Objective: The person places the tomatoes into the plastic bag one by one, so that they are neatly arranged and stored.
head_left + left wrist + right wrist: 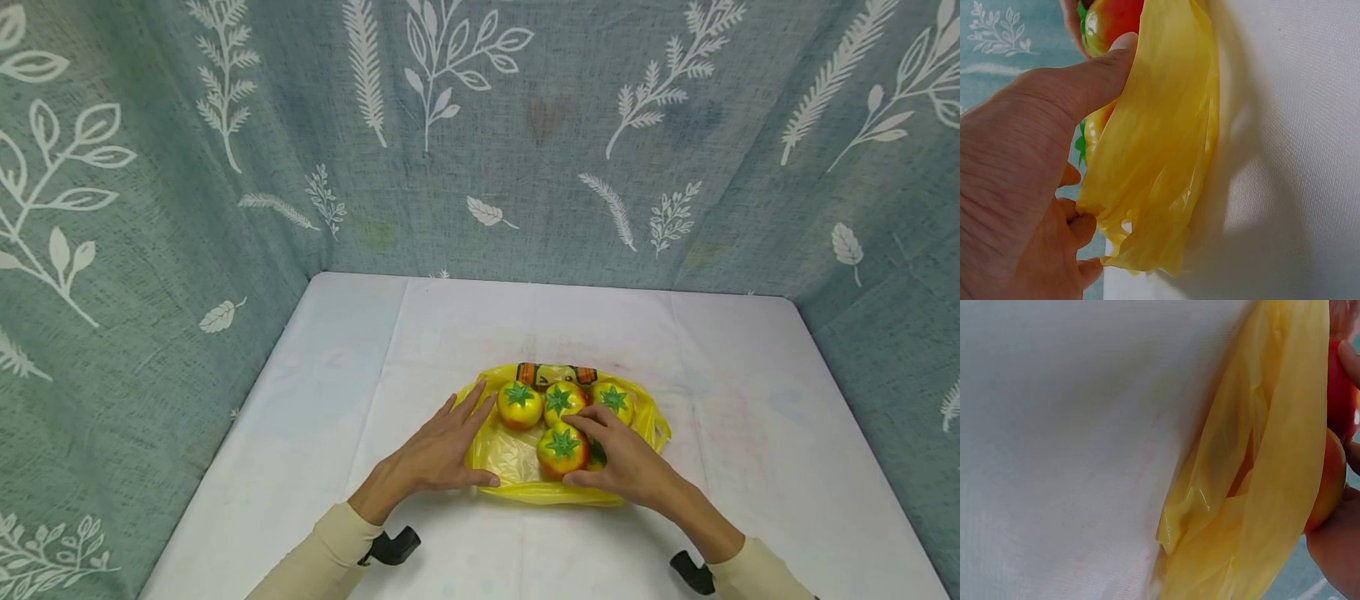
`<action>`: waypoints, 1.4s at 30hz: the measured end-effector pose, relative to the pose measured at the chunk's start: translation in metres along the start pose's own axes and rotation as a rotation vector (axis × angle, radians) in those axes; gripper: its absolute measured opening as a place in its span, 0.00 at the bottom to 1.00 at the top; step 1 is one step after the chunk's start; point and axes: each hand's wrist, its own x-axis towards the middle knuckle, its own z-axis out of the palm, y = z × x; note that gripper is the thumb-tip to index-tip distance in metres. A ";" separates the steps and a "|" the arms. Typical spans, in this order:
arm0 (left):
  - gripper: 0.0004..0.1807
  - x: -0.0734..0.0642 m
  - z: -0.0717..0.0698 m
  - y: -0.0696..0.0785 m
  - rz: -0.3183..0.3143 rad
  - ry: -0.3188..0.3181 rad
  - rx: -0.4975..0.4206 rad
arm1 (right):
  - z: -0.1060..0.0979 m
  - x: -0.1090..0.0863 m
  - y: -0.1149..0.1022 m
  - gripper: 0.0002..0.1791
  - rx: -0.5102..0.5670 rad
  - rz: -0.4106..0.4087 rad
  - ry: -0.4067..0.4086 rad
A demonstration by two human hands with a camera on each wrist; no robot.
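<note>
A yellow plastic bag [504, 454] lies spread on the table with its mouth facing up. Several glossy yellow-red toy tomatoes with green star-shaped leaves sit in it, among them a rear-left one [519, 407] and a rear-right one [613, 400]. At the bag's left side my left hand [450, 446] spreads its fingers, touching the rim; its thumb [1100, 78] lies along the edge of the plastic. From the right, my right hand [626, 458] grips the front toy tomato [561, 450] between thumb and fingers. Another fruit beneath that hand is mostly hidden.
A white cloth covers the table [360, 367]. Green-blue curtains [480, 192] with white leaf prints stand around its back and sides. A dark printed patch [528, 375] shows on the bag's far rim. Black wrist mounts [396, 546] sit by both sleeves.
</note>
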 end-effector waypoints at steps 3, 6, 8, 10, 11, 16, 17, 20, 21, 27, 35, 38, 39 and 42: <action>0.65 0.000 0.000 0.000 -0.004 -0.004 0.002 | 0.002 0.000 0.000 0.43 -0.037 -0.016 0.001; 0.65 0.000 -0.001 0.000 -0.007 -0.009 0.000 | 0.003 0.001 0.001 0.43 -0.081 -0.035 -0.002; 0.65 -0.001 0.000 0.000 -0.006 -0.010 0.002 | 0.004 0.001 0.001 0.44 -0.113 -0.048 -0.005; 0.65 0.000 0.000 0.000 -0.006 -0.011 0.000 | 0.005 0.002 0.001 0.44 -0.149 -0.061 -0.006; 0.65 0.000 0.000 0.000 -0.006 -0.011 0.000 | 0.005 0.002 0.000 0.44 -0.166 -0.066 -0.007; 0.65 0.000 0.001 0.000 -0.005 -0.008 -0.001 | 0.006 0.003 0.000 0.44 -0.235 -0.088 -0.006; 0.65 0.000 0.001 0.000 -0.004 -0.007 -0.003 | 0.006 0.003 0.000 0.44 -0.247 -0.090 -0.008; 0.65 0.000 0.001 0.000 -0.001 -0.004 -0.004 | 0.007 0.003 0.001 0.44 -0.279 -0.095 -0.014; 0.65 0.000 0.001 0.000 0.000 -0.004 -0.005 | 0.007 0.003 0.001 0.44 -0.286 -0.096 -0.015; 0.65 0.001 0.000 0.000 -0.001 -0.008 -0.004 | 0.007 0.004 0.001 0.44 -0.298 -0.112 -0.012; 0.65 0.002 0.003 -0.001 0.003 -0.005 0.002 | 0.006 0.003 0.001 0.44 -0.301 -0.122 -0.021; 0.65 0.002 0.002 -0.001 0.005 -0.005 0.000 | 0.004 0.002 0.002 0.45 -0.290 -0.117 -0.025; 0.65 0.001 0.002 -0.001 0.007 -0.003 0.000 | 0.003 0.002 0.002 0.46 -0.281 -0.112 -0.026; 0.65 0.001 0.001 0.000 0.009 -0.001 -0.003 | -0.001 0.001 0.002 0.46 -0.247 -0.085 -0.028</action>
